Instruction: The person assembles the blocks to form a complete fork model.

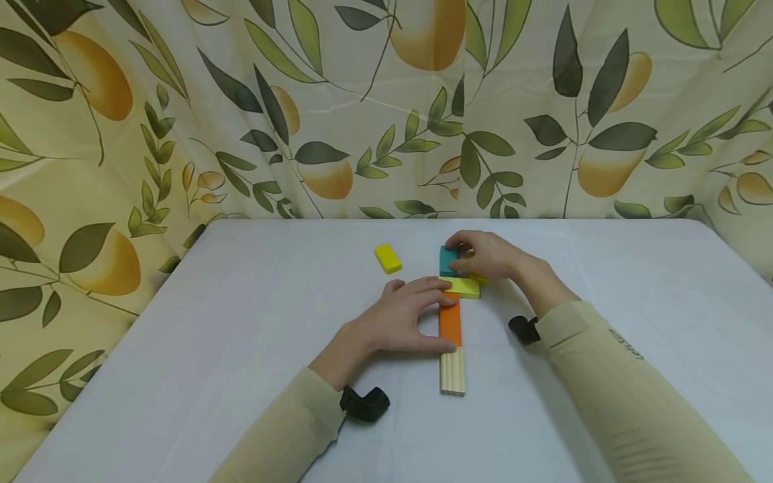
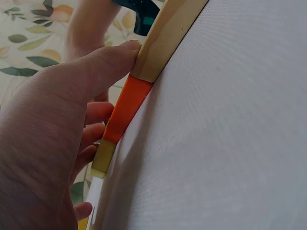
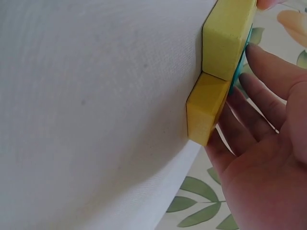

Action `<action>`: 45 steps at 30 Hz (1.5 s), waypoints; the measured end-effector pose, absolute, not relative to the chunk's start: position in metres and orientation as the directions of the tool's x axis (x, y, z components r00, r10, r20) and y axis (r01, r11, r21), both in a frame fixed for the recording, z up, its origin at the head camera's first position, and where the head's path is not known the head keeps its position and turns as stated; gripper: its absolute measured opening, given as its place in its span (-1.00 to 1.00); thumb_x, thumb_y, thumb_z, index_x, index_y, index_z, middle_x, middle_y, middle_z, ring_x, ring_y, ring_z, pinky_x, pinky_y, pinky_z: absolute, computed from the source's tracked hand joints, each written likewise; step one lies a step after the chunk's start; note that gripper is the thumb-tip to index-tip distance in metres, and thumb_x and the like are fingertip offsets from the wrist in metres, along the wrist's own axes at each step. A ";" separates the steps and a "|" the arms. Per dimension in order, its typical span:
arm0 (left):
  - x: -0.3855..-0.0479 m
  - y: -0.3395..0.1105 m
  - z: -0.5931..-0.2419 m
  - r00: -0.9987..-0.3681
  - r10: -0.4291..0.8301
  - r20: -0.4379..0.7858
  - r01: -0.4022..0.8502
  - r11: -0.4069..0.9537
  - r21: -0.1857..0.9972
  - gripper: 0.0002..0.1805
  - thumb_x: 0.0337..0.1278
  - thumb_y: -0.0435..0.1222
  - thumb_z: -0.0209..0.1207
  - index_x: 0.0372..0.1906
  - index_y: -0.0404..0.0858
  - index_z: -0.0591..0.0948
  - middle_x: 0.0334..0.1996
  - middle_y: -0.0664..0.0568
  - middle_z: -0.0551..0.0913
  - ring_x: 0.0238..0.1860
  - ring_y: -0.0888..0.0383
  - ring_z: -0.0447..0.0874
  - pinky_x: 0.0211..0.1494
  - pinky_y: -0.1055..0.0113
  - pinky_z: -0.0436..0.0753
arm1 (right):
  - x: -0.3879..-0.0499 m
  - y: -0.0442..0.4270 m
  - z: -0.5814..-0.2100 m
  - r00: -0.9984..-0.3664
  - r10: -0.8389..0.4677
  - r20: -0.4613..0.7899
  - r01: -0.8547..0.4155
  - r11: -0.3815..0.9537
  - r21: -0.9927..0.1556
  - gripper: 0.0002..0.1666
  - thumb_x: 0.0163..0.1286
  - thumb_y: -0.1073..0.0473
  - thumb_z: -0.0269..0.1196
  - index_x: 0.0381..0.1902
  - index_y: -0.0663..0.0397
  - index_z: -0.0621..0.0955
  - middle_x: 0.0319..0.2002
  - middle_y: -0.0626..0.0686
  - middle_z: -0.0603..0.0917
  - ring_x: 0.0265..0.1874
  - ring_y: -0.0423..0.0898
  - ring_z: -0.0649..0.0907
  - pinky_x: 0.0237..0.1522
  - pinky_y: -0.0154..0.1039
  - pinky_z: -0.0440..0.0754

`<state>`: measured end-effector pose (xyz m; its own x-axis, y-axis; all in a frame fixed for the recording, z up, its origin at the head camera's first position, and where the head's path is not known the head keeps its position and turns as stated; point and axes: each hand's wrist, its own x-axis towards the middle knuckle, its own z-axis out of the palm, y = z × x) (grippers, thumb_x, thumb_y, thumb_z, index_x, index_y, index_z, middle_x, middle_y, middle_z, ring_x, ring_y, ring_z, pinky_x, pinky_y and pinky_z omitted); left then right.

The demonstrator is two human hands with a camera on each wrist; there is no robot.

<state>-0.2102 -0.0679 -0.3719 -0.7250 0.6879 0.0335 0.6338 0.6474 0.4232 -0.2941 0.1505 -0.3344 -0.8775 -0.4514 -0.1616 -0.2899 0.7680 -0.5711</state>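
A row of wooden blocks lies on the table. From near to far in the head view it holds a plain wood block [image 1: 452, 373], an orange block [image 1: 453, 325] and a crosswise pale yellow block [image 1: 464, 288]. My left hand [image 1: 403, 318] rests along the row's left side, thumb on the plain block near its joint with the orange one, fingertips by the orange and pale yellow blocks. Beyond them, my right hand [image 1: 489, 255] pinches a teal block [image 1: 447, 261] between thumb and fingers. Partly under that hand, a deeper yellow block [image 3: 206, 108] touches the pale yellow one.
A bright yellow block [image 1: 388, 258] lies by itself left of the row. White cloth [image 1: 211, 349] covers the table. Behind it hangs a fruit-patterned curtain [image 1: 386, 114]. Each wrist carries a black camera, one by the left sleeve [image 1: 284, 429], one by the right sleeve [image 1: 628, 389].
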 end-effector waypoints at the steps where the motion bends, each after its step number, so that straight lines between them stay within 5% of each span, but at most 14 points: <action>1: -0.210 -0.068 -0.372 -0.725 0.688 0.035 0.635 0.647 0.423 -0.26 0.10 0.28 0.28 0.36 0.06 0.54 0.49 0.23 0.27 0.50 0.34 0.05 0.45 -0.10 0.06 | -0.294 0.150 -0.335 -0.877 -0.451 -0.163 -0.289 0.768 -0.572 -0.46 0.43 0.20 0.28 0.30 0.27 0.48 0.25 0.34 0.51 0.21 0.24 0.47 0.33 0.20 0.34; 45: -0.210 -0.068 -0.373 -0.722 0.690 0.048 0.641 0.641 0.422 -0.26 0.09 0.29 0.27 0.35 0.07 0.55 0.49 0.25 0.27 0.50 0.36 0.05 0.44 -0.11 0.07 | -0.290 0.152 -0.333 -0.864 -0.479 -0.157 -0.321 0.763 -0.561 -0.46 0.40 0.16 0.32 0.27 0.27 0.51 0.27 0.31 0.52 0.23 0.22 0.45 0.37 0.22 0.25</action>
<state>-0.2103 -0.0683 -0.3729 -0.7222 0.6900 0.0479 0.6407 0.6413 0.4221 -0.2905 0.1516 -0.3325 -0.8637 -0.4789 -0.1568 -0.3211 0.7628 -0.5614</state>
